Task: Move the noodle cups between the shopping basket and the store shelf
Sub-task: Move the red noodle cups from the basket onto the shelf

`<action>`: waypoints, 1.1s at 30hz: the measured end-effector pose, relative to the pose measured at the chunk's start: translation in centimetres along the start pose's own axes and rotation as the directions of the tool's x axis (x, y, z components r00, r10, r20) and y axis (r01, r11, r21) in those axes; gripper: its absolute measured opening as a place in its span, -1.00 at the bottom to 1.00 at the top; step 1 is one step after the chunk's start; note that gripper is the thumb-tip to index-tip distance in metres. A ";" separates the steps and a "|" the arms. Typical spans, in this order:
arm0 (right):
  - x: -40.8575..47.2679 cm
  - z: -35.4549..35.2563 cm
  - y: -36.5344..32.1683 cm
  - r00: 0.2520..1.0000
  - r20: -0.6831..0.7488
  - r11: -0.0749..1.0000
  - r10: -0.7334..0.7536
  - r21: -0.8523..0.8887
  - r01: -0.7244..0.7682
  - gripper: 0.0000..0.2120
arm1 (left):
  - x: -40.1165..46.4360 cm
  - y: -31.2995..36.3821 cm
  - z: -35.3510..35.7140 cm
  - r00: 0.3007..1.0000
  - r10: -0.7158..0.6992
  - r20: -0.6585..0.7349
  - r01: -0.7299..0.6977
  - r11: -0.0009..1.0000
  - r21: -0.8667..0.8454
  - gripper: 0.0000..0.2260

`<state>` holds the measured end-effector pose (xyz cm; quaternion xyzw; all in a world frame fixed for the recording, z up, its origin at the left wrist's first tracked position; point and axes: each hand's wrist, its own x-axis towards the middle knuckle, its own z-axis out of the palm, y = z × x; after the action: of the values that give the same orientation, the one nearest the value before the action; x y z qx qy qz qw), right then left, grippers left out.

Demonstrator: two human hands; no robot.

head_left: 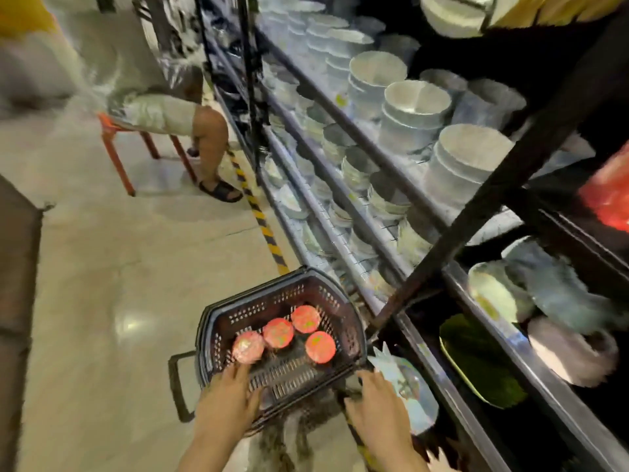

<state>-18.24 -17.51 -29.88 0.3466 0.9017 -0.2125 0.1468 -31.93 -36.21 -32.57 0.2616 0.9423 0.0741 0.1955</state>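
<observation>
4 noodle cups (285, 338) in basket (343, 311) (floor)

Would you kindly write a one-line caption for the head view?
Both hands, left and right, reach over a dark shopping basket holding four red-lidded noodle cups, beside shelves of stacked bowls.

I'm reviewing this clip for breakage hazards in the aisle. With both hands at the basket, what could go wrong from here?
1. The shopping basket sits close against the shelf of stacked bowls; lifting a cup carelessly might knock crockery.
2. The four noodle cups stand loose, so tugging the basket could tip them.
3. The right hand is near a plate at the shelf edge and may bump it.
</observation>
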 end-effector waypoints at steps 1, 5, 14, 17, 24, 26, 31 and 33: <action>1.6 0.8 -0.6 1.000 0.026 1.000 0.003 -0.005 -0.003 -0.58 | 1.2 -0.9 0.4 1.000 -0.017 0.007 0.017 1.000 -0.006 -0.55; 7.9 3.6 -2.7 0.995 0.099 0.998 0.024 -0.064 -0.018 -0.59 | 6.3 -3.8 2.8 0.992 -0.084 0.096 0.085 0.996 -0.004 -0.55; 21.9 12.9 -1.1 0.941 0.300 0.987 0.157 -0.083 -0.138 -0.49 | 17.9 -5.2 12.2 0.950 -0.105 0.294 0.104 0.994 0.020 -0.61; 26.7 17.7 1.1 0.898 0.387 0.977 0.211 -0.069 -0.200 -0.49 | 21.7 -5.7 17.4 0.922 -0.135 0.363 0.136 0.990 0.022 -0.60; 35.2 28.6 6.6 0.820 0.479 0.944 0.312 -0.057 -0.326 -0.55 | 30.0 -6.8 29.3 0.862 -0.179 0.475 0.168 0.984 0.065 -0.53; 36.6 31.5 7.7 0.801 0.518 0.948 0.300 -0.072 -0.309 -0.55 | 31.8 -7.1 32.6 0.841 -0.201 0.502 0.194 0.979 0.068 -0.56; 38.9 38.0 9.6 0.730 0.566 0.863 0.384 0.063 -0.502 -0.55 | 34.5 -8.3 40.2 0.760 -0.282 0.585 0.356 0.934 -0.012 -0.55; 39.7 40.5 9.8 0.692 0.568 0.745 0.446 0.193 -0.639 -0.58 | 35.2 -8.8 42.4 0.730 -0.331 0.598 0.467 0.880 -0.084 -0.53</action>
<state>-35.17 -8.23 -84.13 0.5584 0.6292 -0.4068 0.3563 -46.40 -23.73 -85.00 0.0373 0.8597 0.0568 0.5063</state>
